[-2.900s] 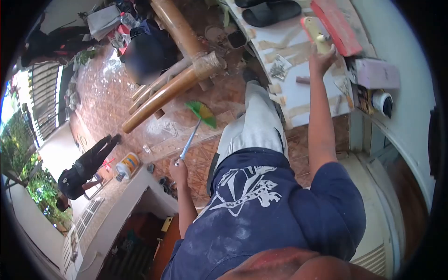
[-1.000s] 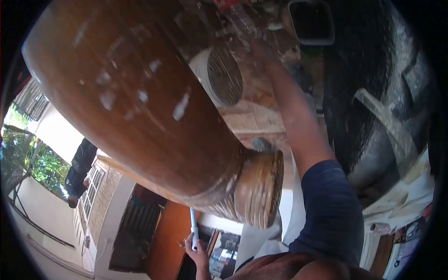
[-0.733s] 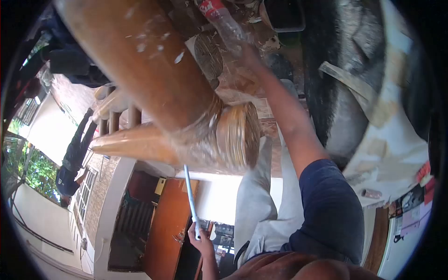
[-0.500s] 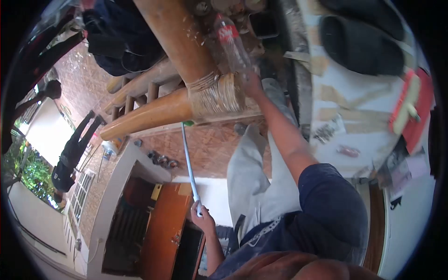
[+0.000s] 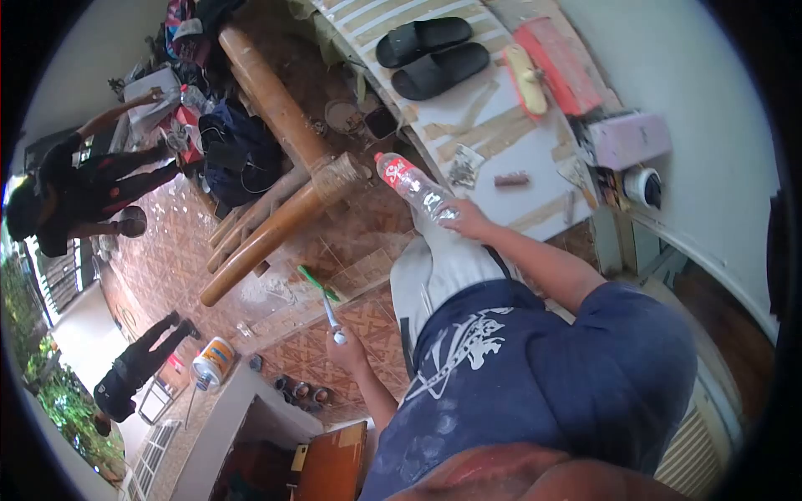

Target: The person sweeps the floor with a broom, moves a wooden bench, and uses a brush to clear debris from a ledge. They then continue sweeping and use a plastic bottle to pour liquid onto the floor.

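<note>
My right hand (image 5: 465, 220) is wrapped round the base of a clear plastic bottle (image 5: 415, 185) with a red cap and red label. The bottle looks empty and tilts away from me. My left hand (image 5: 347, 349) grips a pale blue pole (image 5: 329, 313), which looks like a broom handle. At its far end a narrow green head (image 5: 316, 282) rests on or close to the tiled floor. Beyond the bottle stands a bamboo frame (image 5: 276, 100), with cord lashing (image 5: 338, 179) round its joint.
A taped white surface (image 5: 535, 196) on the right carries black slippers (image 5: 439, 71) and a yellow-and-red tool (image 5: 526, 81). Two people (image 5: 63, 196) (image 5: 138, 367) are at the left. A white-and-orange bucket (image 5: 214, 361) and several small round items (image 5: 301, 391) lie near the wall. Bags (image 5: 238, 154) sit beyond the bamboo.
My view has pulled back and turned. The bottle, still in my right hand, is now apart from the bamboo joint in view. My left hand still holds the broom.
</note>
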`<state>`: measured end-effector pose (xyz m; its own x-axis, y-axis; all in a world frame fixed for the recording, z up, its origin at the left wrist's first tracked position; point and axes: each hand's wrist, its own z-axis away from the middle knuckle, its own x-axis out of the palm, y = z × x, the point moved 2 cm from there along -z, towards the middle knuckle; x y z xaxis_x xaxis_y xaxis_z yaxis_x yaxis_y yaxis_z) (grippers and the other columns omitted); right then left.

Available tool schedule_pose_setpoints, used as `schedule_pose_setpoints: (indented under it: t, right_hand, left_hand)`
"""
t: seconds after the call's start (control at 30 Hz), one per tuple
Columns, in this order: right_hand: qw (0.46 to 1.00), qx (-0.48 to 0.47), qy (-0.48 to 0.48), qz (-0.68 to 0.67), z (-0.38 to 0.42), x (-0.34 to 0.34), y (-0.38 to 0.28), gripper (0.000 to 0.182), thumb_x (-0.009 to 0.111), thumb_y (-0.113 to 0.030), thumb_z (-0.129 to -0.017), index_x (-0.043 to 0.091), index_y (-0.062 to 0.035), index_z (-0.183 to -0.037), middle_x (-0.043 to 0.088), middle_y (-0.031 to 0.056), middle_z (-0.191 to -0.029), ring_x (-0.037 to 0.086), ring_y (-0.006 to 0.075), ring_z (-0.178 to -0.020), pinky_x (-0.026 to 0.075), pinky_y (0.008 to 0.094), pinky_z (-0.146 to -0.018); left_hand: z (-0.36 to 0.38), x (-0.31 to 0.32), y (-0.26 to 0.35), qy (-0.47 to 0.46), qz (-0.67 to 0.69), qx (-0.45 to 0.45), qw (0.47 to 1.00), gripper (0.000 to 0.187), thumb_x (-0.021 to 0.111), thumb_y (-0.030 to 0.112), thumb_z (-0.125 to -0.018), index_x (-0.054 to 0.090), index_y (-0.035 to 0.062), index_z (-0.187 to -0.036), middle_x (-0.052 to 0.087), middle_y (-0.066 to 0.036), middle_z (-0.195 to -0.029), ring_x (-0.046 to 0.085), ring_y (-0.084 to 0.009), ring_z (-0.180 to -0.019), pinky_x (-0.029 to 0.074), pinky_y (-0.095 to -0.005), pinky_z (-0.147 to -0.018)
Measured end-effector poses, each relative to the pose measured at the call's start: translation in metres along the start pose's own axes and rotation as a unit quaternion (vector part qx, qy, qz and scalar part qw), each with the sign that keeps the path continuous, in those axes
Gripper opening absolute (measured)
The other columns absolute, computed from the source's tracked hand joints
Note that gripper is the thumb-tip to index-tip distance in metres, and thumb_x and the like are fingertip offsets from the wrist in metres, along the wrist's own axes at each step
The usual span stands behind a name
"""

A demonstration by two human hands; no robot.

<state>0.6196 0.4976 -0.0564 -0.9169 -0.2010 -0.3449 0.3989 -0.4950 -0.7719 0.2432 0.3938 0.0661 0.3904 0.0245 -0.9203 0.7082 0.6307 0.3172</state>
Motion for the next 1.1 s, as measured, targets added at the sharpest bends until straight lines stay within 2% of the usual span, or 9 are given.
schedule_pose_setpoints:
  t: [0.07, 0.2, 0.33, 0.57, 0.63, 0.7, 0.8, 0.97, 1.1]
  right_hand:
    - [0.995, -0.098, -0.017, 0.009, 0.043, -0.05, -0.021, 0.024, 0.069, -0.02, -0.066, 0.065, -0.0092, -0.086, 0.063, 0.0118, -0.09, 0.058, 0.0253, -0.078, 0.045, 0.035, -0.078]
    - [0.944, -0.178, 0.193, 0.197, 0.118, -0.137, -0.012, 0.024, 0.069, -0.018, -0.065, 0.065, -0.0113, -0.087, 0.06, 0.0128, -0.093, 0.052, 0.0321, -0.1, 0.043, 0.0368, -0.084]
    - [0.92, -0.063, 0.334, 0.196, 0.135, -0.192, 0.025, 0.027, 0.07, -0.019, -0.066, 0.065, -0.014, -0.091, 0.042, 0.0203, -0.116, 0.045, 0.0347, -0.109, 0.039, 0.038, -0.092]
    - [0.867, 0.121, 0.336, 0.347, 0.102, -0.213, 0.103, 0.052, 0.068, -0.017, -0.067, 0.053, -0.0173, -0.117, 0.032, 0.0243, -0.133, 0.033, 0.0394, -0.122, 0.035, 0.0404, -0.098]
    - [0.896, 0.264, 0.209, 0.289, 0.098, -0.216, 0.098, 0.06, 0.065, -0.017, -0.069, 0.046, -0.0176, -0.125, 0.039, 0.0207, -0.131, 0.032, 0.0382, -0.124, 0.033, 0.0422, -0.099]
    - [0.85, 0.225, 0.231, 0.417, 0.074, -0.222, 0.133, 0.057, 0.063, -0.02, -0.071, 0.045, -0.016, -0.125, 0.046, 0.0178, -0.126, 0.037, 0.0359, -0.121, 0.032, 0.045, -0.1]
    - [0.912, 0.288, 0.181, 0.23, 0.073, -0.216, 0.151, 0.058, 0.062, -0.025, -0.072, 0.044, -0.0161, -0.126, 0.045, 0.0178, -0.126, 0.034, 0.0361, -0.123, 0.029, 0.0468, -0.101]
    - [0.826, 0.167, 0.359, 0.401, 0.092, -0.194, 0.113, 0.056, 0.06, -0.025, -0.074, 0.042, -0.0179, -0.127, 0.036, 0.0256, -0.13, 0.027, 0.0407, -0.126, 0.03, 0.0471, -0.1]
    - [0.877, 0.141, 0.304, 0.346, 0.085, -0.159, 0.122, 0.058, 0.059, -0.026, -0.075, 0.038, -0.0181, -0.129, 0.028, 0.029, -0.134, 0.031, 0.0408, -0.124, 0.031, 0.0487, -0.099]
  left_hand:
    - [0.008, -0.009, -0.013, 0.009, -0.012, 0.013, 1.0, 0.017, 0.06, 0.017, -0.073, 0.061, 0.0037, -0.083, 0.06, -0.017, -0.073, 0.058, -0.03, -0.066, 0.045, -0.0384, -0.061]
    - [0.036, -0.038, -0.005, -0.002, -0.025, 0.027, 0.999, 0.023, 0.059, 0.028, -0.075, 0.062, 0.0078, -0.086, 0.062, -0.016, -0.075, 0.06, -0.0322, -0.068, 0.045, -0.0409, -0.06]
    - [0.031, -0.045, -0.002, 0.004, -0.012, 0.043, 0.999, 0.025, 0.058, 0.029, -0.075, 0.062, 0.0073, -0.086, 0.063, -0.017, -0.077, 0.06, -0.0319, -0.069, 0.045, -0.0413, -0.063]
    - [0.032, -0.052, -0.002, -0.011, 0.001, 0.088, 0.996, 0.024, 0.058, 0.029, -0.077, 0.06, 0.0065, -0.085, 0.062, -0.017, -0.075, 0.06, -0.0322, -0.07, 0.045, -0.0419, -0.063]
    - [0.035, -0.056, -0.011, -0.016, 0.003, 0.09, 0.996, 0.022, 0.059, 0.027, -0.076, 0.061, 0.007, -0.084, 0.062, -0.016, -0.075, 0.061, -0.0307, -0.07, 0.046, -0.0404, -0.062]
    - [0.039, -0.055, -0.016, -0.021, 0.011, 0.088, 0.996, 0.02, 0.06, 0.026, -0.076, 0.061, 0.0075, -0.084, 0.062, -0.015, -0.075, 0.061, -0.0291, -0.069, 0.046, -0.0389, -0.061]
    - [0.045, -0.064, -0.032, -0.014, -0.002, 0.077, 0.997, 0.018, 0.061, 0.024, -0.076, 0.061, 0.0082, -0.084, 0.062, -0.013, -0.075, 0.061, -0.0269, -0.068, 0.046, -0.0367, -0.061]
    - [0.041, -0.063, -0.057, -0.026, 0.026, 0.076, 0.996, 0.018, 0.061, 0.024, -0.076, 0.062, 0.0094, -0.085, 0.062, -0.012, -0.074, 0.06, -0.0256, -0.068, 0.046, -0.0356, -0.061]
    - [0.049, -0.074, -0.055, -0.025, -0.01, 0.025, 0.999, 0.018, 0.061, 0.024, -0.076, 0.063, 0.0101, -0.087, 0.062, -0.013, -0.075, 0.06, -0.0241, -0.067, 0.046, -0.0349, -0.061]
